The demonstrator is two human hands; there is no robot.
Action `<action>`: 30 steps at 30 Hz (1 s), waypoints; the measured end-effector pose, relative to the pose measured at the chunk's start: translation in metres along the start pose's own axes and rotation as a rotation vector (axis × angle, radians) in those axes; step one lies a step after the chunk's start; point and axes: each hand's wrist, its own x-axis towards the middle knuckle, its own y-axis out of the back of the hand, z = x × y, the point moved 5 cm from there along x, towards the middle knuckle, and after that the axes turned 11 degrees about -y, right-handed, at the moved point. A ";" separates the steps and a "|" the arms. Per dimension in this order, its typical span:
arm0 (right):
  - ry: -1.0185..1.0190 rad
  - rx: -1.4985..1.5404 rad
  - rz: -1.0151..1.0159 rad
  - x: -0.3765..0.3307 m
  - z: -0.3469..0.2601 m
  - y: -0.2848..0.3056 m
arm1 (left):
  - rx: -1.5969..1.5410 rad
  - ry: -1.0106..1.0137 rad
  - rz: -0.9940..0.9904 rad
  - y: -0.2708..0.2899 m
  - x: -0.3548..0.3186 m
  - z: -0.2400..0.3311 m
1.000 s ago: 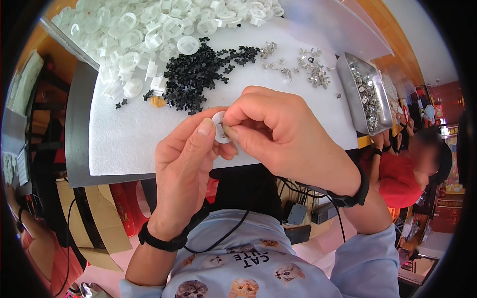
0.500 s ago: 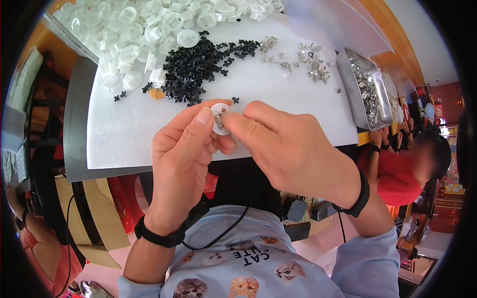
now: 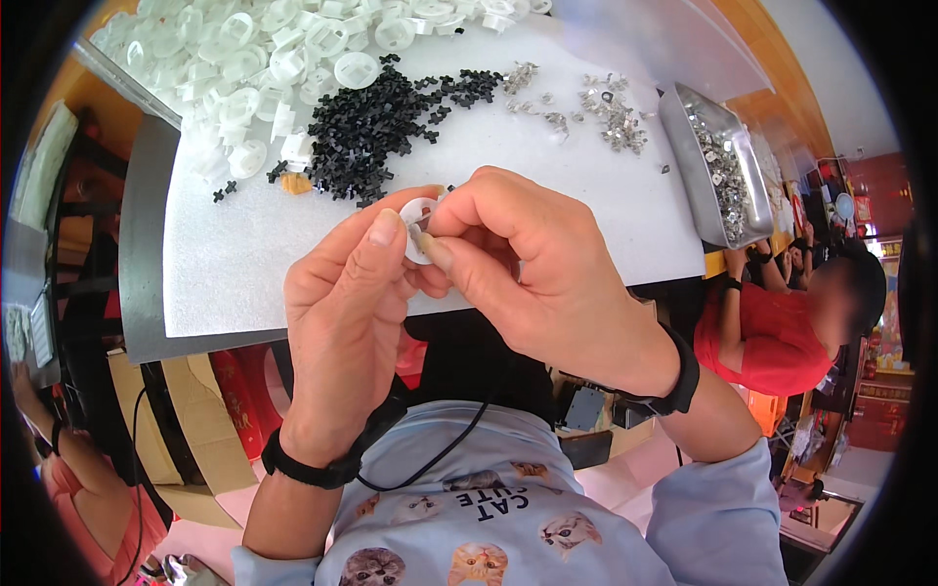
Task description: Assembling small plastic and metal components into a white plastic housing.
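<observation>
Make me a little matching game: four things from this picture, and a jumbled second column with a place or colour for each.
1. White disc
2. Cross-shaped pieces
3. Metal tray
4. Big pile of whitish plastic pieces

A. By the right edge of the white sheet
B. Black
C. At the picture's upper left
D. In the left hand

Pairs: 1-D, 2-B, 3-A, 4-C
</observation>
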 end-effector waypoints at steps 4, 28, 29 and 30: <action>-0.007 0.033 0.033 0.001 0.001 -0.002 | 0.007 -0.015 0.023 0.001 0.000 -0.001; 0.075 -0.166 0.091 -0.002 -0.002 -0.004 | 0.340 -0.166 0.043 -0.002 -0.005 -0.002; 0.074 -0.165 0.091 -0.003 -0.002 -0.004 | 0.341 -0.165 0.043 -0.002 -0.005 -0.001; 0.037 -0.112 0.061 -0.003 0.002 -0.004 | 0.343 -0.166 0.035 -0.003 -0.005 0.000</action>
